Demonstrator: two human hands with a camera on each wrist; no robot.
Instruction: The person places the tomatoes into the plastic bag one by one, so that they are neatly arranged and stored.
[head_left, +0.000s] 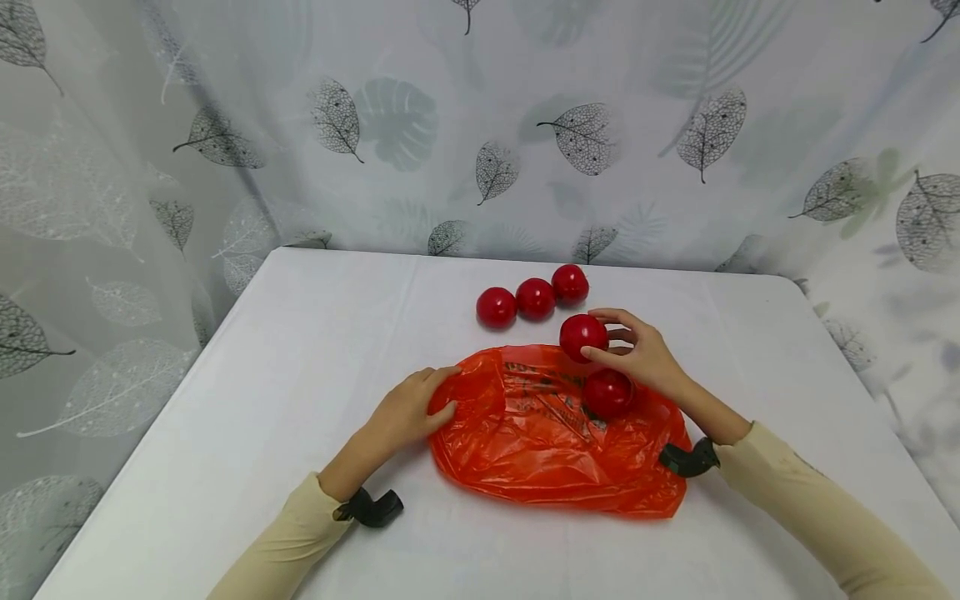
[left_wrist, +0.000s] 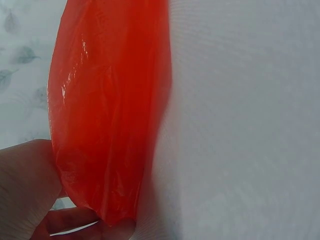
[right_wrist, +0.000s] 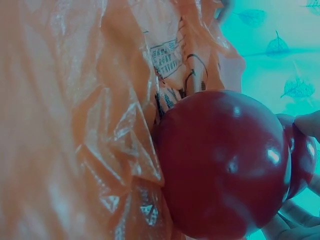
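- The red bag [head_left: 525, 450] lay flat on the white table [head_left: 337, 333], right in front of you, between your two arms.
- Its long way ran from your left to your right, and its right end slanted a bit nearer to you. Dark print showed near the middle of its far side.
- Your left hand [head_left: 405, 412] was at the left end of the bag. Your thumb and fingers bent round the edge like a letter C, with the red plastic between them.
- Your right hand [head_left: 645, 354] pinched a round red ball [head_left: 582, 333]. Your thumb was on the near side and your fingers were on the far side, as wide apart as the ball.
- That ball was by the far edge of the bag, to the right of the middle.
- A second ball [head_left: 609, 393] sat at the right part of the bag, just nearer to you. You could not tell if it was in the bag or on it.
- Three more balls [head_left: 536, 299] made a slanted row on the table past the bag, with the right one farthest away.
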